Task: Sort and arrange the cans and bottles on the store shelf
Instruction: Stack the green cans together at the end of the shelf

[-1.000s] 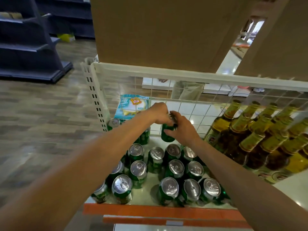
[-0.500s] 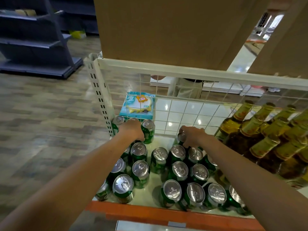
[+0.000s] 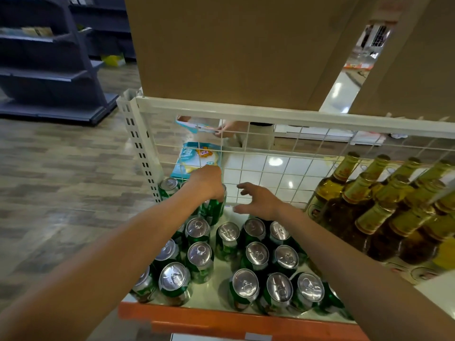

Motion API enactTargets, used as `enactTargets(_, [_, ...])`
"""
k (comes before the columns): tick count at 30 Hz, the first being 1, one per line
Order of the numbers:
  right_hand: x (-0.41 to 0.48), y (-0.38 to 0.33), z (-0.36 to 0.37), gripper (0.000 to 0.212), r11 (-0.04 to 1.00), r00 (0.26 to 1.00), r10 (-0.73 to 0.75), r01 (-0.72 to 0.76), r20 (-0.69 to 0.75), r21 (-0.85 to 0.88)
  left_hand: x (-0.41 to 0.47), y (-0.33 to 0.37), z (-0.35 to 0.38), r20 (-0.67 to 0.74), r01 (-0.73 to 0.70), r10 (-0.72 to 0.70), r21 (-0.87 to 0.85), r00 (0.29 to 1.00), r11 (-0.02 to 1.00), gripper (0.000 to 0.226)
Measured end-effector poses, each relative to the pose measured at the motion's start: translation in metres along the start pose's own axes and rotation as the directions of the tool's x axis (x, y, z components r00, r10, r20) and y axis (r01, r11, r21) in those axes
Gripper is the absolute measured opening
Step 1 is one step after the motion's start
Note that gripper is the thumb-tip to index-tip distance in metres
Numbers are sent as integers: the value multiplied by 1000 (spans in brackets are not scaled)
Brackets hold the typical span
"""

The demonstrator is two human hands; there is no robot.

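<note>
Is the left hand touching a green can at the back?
Touching. The head view shows the left hand gripping the top of a back-row green can from above.

The shelf point(image 3: 219, 290) was pale on top, with an orange edge point(image 3: 221, 321) at the front and a white wire back point(image 3: 270, 168). Green cans point(image 3: 257, 253) with shiny silver tops stood upright on the left part, close together in rows. Brown bottles point(image 3: 369, 217) with gold necks stood packed together on the right part, just beside the cans.
</note>
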State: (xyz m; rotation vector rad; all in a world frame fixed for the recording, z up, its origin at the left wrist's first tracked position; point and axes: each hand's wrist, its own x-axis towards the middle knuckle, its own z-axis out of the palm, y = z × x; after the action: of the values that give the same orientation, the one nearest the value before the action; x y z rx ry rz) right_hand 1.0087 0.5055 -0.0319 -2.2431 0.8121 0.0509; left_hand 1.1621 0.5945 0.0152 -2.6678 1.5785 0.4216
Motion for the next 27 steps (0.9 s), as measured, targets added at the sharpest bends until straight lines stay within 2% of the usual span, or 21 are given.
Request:
enactTargets(3, [0,-6,17,88,988,996,-56,65,-69,140,3,20,-7,3,-33,33,-70,999,997,38])
enactTargets(6, [-3,-6,24,79,960,972,-98,149,-214,236,3,38,-8,-5,-60,60,-179,998,982,34])
enactTargets(9, [-5,3,21,71,963,967,-45,109,-252,248,2,50,3,-36,-62,55,-226,998,972,29])
enactTargets(11, [-3,9,17,65,994,981,-14,34,-194,102,1,51,14,-58,-68,53,-284,997,956,20])
enactTargets(12, [-1,10,16,63,1000,988,0,-4,-157,-23,1,49,18,-68,-75,56,-312,996,947,25])
enactTargets(14, [5,9,15,62,967,996,17,-40,-93,-250,-2,36,23,-80,-79,56,-317,995,945,28])
enactTargets(17, [13,1,19,62,905,998,50,-62,-38,-421,-9,-6,29,-114,-25,-6,-269,994,963,29])
enactTargets(23, [24,-13,29,57,854,987,161,-142,-6,-501,-16,-113,20,-163,139,-167,-166,972,976,20])
enactTargets(25, [29,-22,25,60,853,974,224,-186,20,-488,-15,-141,16,-218,143,-177,-165,960,976,17])
enactTargets(27, [31,-33,23,61,868,968,245,-241,-48,-435,-13,-162,16,-264,84,-119,-142,957,986,20])
